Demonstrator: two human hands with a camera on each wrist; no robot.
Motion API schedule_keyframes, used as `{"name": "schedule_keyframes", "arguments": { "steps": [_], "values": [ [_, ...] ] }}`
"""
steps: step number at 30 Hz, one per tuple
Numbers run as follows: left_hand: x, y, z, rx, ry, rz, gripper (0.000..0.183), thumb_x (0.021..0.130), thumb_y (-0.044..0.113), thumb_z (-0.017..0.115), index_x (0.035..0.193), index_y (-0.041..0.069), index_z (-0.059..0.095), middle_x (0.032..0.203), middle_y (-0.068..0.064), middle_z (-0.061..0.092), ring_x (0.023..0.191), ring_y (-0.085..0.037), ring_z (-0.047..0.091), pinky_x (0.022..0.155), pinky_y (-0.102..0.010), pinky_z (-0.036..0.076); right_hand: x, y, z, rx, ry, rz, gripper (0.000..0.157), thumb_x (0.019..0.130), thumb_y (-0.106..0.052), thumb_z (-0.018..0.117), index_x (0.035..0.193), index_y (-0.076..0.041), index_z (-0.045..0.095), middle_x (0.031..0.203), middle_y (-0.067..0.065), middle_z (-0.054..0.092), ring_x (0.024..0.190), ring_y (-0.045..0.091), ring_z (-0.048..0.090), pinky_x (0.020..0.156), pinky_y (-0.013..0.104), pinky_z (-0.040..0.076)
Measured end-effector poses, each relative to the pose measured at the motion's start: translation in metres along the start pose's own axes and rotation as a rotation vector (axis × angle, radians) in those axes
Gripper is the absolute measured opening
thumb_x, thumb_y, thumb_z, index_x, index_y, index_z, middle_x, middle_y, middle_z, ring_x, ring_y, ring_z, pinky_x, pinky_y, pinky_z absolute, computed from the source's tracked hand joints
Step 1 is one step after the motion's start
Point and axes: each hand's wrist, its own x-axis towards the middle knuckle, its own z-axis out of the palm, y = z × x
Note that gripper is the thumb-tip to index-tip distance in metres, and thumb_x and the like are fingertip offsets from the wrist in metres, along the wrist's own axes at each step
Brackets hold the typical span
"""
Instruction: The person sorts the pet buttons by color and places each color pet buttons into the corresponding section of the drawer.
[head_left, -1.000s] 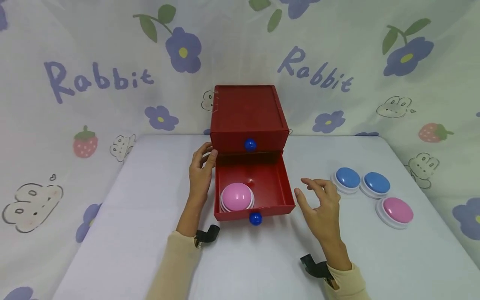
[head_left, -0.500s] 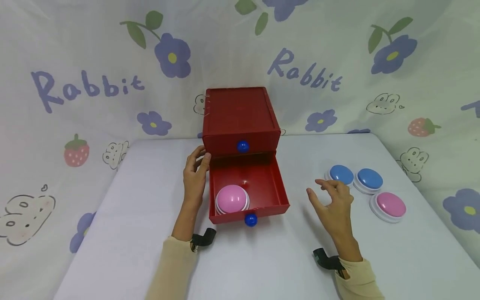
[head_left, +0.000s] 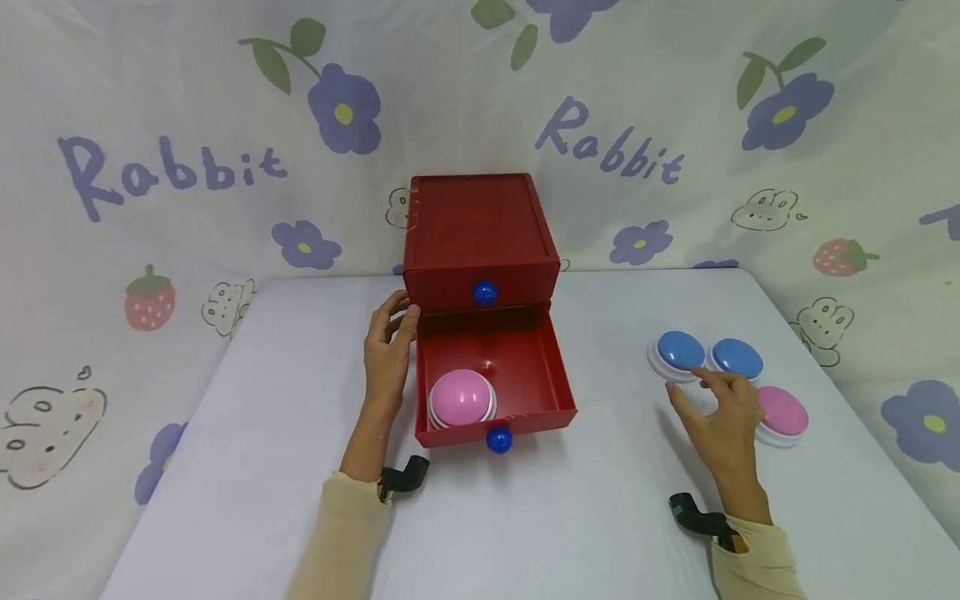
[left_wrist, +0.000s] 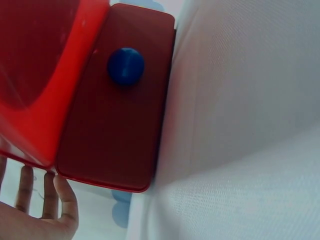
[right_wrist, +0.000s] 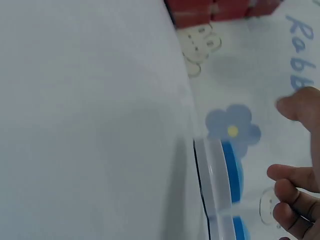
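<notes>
A red two-drawer cabinet [head_left: 480, 221] stands at the back middle, its lower drawer [head_left: 528, 371] pulled out. Inside, at the front left, sits a pink domed push button [head_left: 461, 397] on a white base. My left hand [head_left: 386, 358] rests its fingers on the cabinet's left side; in the left wrist view the fingertips [left_wrist: 62, 187] lie along the red edge. With thumb and fingers apart and holding nothing, my right hand [head_left: 723, 425] hovers near a left blue push button [head_left: 680, 351], a right blue push button [head_left: 737, 358] and a partly hidden pink one [head_left: 783, 411].
Blue ball knobs sit on the upper drawer front [head_left: 442, 287] and on the lower drawer, whose knob [head_left: 499, 440] faces me. The white table [head_left: 300, 467] meets a patterned curtain [head_left: 225, 100] behind. Black wrist cameras are strapped to both wrists.
My right hand has moved rightward, away from the open drawer and over to the push buttons on the right. The left hand has stayed at the cabinet's side. The head view has shifted slightly.
</notes>
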Motion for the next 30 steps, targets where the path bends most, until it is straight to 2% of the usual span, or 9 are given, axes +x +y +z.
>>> {"name": "schedule_keyframes", "arguments": {
  "steps": [3,8,15,19,30],
  "values": [
    [0.000,0.000,-0.001,-0.003,0.007,-0.003,0.050,0.101,0.030,0.057,0.148,0.013,0.048,0.142,-0.006,0.049,0.128,-0.025,0.047,0.094,-0.026,0.049,0.003,0.009,-0.008,-0.056,-0.047,0.048,0.049,0.082,-0.020,0.081,0.122,0.005,0.065,0.112,0.023,0.048,0.113,0.043,0.039,0.089,0.061,0.021],
    [0.000,-0.002,0.000,-0.004,0.008,-0.008,0.050,0.102,0.030,0.057,0.148,0.013,0.048,0.143,-0.006,0.048,0.128,-0.023,0.048,0.095,-0.026,0.048,0.007,0.023,-0.021,-0.125,-0.086,0.121,0.057,0.085,-0.028,0.078,0.129,0.004,0.060,0.121,0.026,0.044,0.119,0.044,0.034,0.091,0.063,0.024],
    [0.000,-0.003,0.002,-0.018,0.000,-0.001,0.050,0.102,0.030,0.057,0.148,0.013,0.048,0.143,-0.006,0.048,0.130,-0.025,0.046,0.095,-0.026,0.048,0.008,0.040,-0.033,-0.197,-0.070,0.155,0.064,0.085,-0.035,0.077,0.132,0.004,0.057,0.125,0.031,0.041,0.120,0.050,0.031,0.094,0.065,0.017],
    [0.000,-0.002,0.002,-0.020,-0.003,0.001,0.050,0.102,0.029,0.057,0.148,0.012,0.048,0.145,-0.010,0.046,0.130,-0.027,0.046,0.095,-0.026,0.048,0.008,0.048,-0.040,-0.222,-0.056,0.206,0.069,0.085,-0.037,0.077,0.135,0.005,0.055,0.127,0.032,0.038,0.123,0.049,0.028,0.094,0.065,0.017],
    [0.000,-0.002,0.001,-0.010,-0.002,0.001,0.050,0.102,0.030,0.057,0.148,0.013,0.048,0.144,-0.008,0.047,0.128,-0.023,0.047,0.095,-0.027,0.049,0.006,0.070,-0.054,-0.258,-0.052,0.315,0.077,0.084,-0.038,0.077,0.140,0.005,0.048,0.134,0.034,0.032,0.130,0.048,0.022,0.092,0.065,0.018]
  ]
}}
